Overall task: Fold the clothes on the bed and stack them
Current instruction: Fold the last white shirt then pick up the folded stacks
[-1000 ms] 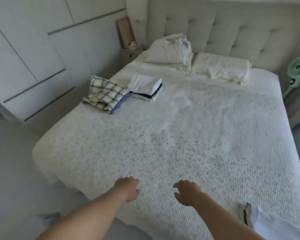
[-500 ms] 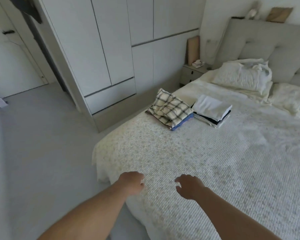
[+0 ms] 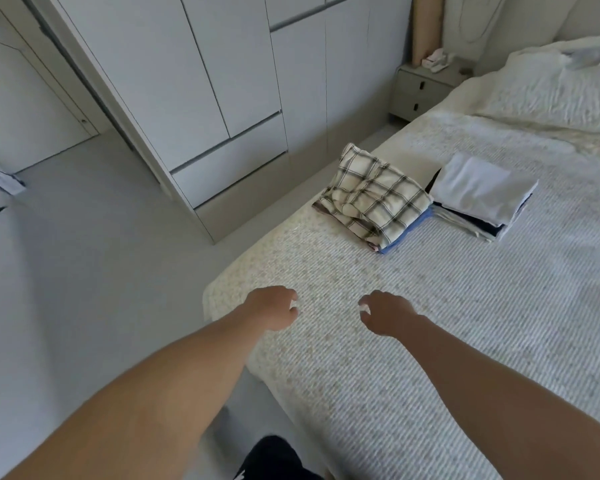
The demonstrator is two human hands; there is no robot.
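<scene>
Since the earlier frames the view has been swung leftward and both arms have been carried nearer the bed's foot corner. The fingers of the left hand (image 3: 272,308) and of the right hand (image 3: 387,315) are loosely curled and nothing is held; both are poised above the bed (image 3: 413,375), apart from each other. Open coverlet is left between the hands and the clothes. A plaid-topped stack (image 3: 373,199) is set near the bed's left edge, just beside a white-topped stack (image 3: 478,192). Bare floor (image 3: 84,271) is seen beside a wardrobe (image 3: 205,81).
</scene>
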